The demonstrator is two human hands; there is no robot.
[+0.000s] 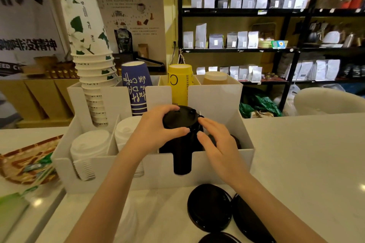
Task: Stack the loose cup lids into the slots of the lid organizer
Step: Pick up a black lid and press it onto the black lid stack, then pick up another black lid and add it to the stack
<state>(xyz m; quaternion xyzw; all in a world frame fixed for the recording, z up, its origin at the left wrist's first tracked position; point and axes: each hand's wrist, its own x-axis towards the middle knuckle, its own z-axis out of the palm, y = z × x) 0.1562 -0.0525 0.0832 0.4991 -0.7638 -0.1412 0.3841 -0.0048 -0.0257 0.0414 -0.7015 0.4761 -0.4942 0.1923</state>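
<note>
A white lid organizer (217, 165) stands on the counter with several slots. My left hand (156, 124) grips a black lid (180, 117) on top of the black lid stack (182, 161) in the third slot. My right hand (215, 140) hovers beside that stack with fingers spread, fingertips near the lid's right edge, over the rightmost slot, where a few black lids (236, 141) lie low. Three loose black lids (209, 207) rest on the counter in front of the organizer. White lid stacks (89, 147) fill the two left slots.
Upside-down paper cup stacks stand in the organizer's back row: white-green (87, 31), blue (136, 89), yellow (179, 85). A woven tray (25, 162) with packets lies at the left. A white bowl-like object (327, 100) sits at the right. Shelves of bags line the back wall.
</note>
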